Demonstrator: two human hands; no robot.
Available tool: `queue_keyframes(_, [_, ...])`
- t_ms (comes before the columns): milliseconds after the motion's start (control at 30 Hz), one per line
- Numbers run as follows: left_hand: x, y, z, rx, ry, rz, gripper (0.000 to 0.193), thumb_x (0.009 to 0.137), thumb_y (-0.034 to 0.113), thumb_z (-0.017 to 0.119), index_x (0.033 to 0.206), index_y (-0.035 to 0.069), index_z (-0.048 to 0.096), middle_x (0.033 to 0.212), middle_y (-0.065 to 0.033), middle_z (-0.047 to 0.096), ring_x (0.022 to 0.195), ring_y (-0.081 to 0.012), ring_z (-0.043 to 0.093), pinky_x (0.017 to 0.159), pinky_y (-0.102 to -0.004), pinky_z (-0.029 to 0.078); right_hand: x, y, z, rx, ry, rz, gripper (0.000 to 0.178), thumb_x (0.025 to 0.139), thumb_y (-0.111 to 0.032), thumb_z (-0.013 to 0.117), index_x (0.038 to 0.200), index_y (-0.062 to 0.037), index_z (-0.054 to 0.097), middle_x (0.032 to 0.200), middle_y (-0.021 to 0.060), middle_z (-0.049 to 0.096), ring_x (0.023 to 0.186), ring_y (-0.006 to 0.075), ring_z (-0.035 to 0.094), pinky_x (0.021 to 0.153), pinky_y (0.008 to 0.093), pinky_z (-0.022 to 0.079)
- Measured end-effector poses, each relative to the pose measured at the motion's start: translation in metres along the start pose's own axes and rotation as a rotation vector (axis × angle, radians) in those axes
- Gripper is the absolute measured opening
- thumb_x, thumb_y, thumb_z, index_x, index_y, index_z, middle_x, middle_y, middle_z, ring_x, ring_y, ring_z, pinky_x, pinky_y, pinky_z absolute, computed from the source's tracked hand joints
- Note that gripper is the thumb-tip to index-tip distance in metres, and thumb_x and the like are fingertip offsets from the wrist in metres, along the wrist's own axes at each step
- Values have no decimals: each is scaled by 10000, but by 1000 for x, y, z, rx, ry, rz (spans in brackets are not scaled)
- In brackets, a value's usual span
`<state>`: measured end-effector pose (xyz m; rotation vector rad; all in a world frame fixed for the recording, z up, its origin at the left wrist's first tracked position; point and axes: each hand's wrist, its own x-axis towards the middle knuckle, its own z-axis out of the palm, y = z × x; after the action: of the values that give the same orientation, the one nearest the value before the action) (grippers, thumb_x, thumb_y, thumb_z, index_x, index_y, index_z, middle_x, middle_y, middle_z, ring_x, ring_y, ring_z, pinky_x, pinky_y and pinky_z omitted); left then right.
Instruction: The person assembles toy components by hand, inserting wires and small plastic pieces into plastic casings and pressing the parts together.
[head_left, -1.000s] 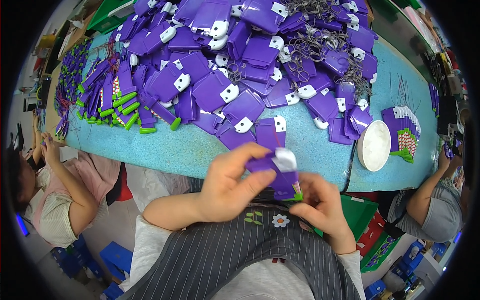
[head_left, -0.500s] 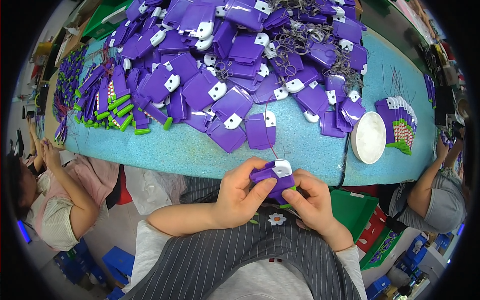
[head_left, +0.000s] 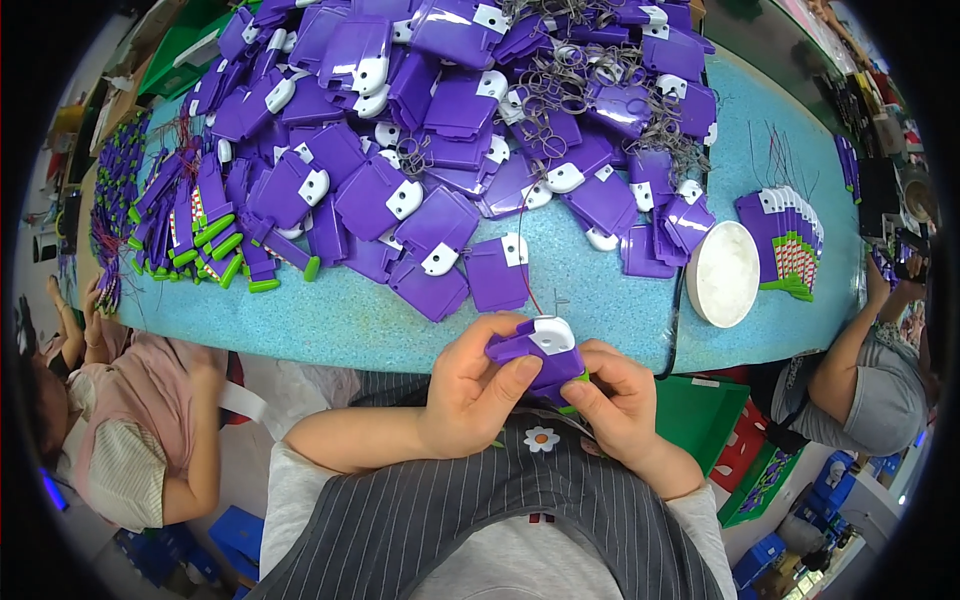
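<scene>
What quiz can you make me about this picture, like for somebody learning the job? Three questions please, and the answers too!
1. True or false: the left hand and the right hand hold the same purple-and-white piece.

2. Where does the white bowl stand?
A. Between the purple pile and the fanned-out pieces
B. On top of the pile
C. Left of the pile

3. Fill in the colour: the tabletop is light ____.

Key: 1. True. 2. A. 3. Blue.
</scene>
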<state>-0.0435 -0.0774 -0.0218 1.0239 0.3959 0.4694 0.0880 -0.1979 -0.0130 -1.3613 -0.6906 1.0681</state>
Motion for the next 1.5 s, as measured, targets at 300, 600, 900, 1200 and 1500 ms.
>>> queue_keyframes(300, [7, -6, 4, -181, 6, -30, 261, 946, 126, 518, 1145, -27, 443, 1032, -67, 573, 910, -80, 528, 799, -234, 442, -5, 7, 6, 18, 132, -19, 139, 835, -63, 641, 933, 35, 638, 778, 79, 608, 666, 126, 558, 590, 252, 425])
queue_keyframes(600, [-2, -27, 2, 239, -50, 97, 240, 929, 84, 522, 1128, -33, 458, 1084, -127, 555, 948, -129, 543, 826, -262, 444, 1, -4, -9, -489, 42, -178, 150, 800, -96, 678, 889, 20, 644, 704, 111, 614, 616, 205, 594, 537, 298, 441])
queue_keyframes(900, [39, 46, -10, 1348, -252, 458, 787, 638, 248, 806, 1217, -55, 366, 1210, -241, 441, 1193, -460, 395, 997, -538, 325, -7, -53, -66, -509, 477, -275, 278, 782, -59, 685, 1022, 3, 559, 877, 63, 587, 791, 155, 570, 670, 284, 466])
queue_keyframes(1200, [52, 45, -36, 1610, -300, 449, 558, 639, 96, 758, 1116, -47, 506, 1179, -217, 500, 1175, -428, 440, 1020, -569, 294, 65, -54, -204, -1225, 552, -463, 190, 750, -78, 693, 860, -1, 559, 1082, 159, 560, 980, 248, 536, 836, 308, 422])
queue_keyframes(1500, [33, 48, -18, 1011, -352, 491, 630, 572, 14, 688, 1161, -55, 474, 1149, -228, 488, 989, -388, 527, 840, -441, 452, 50, -59, -186, -1332, 641, -542, 448, 748, -51, 681, 1157, 15, 512, 1212, 168, 525, 1129, 282, 502, 954, 355, 388])
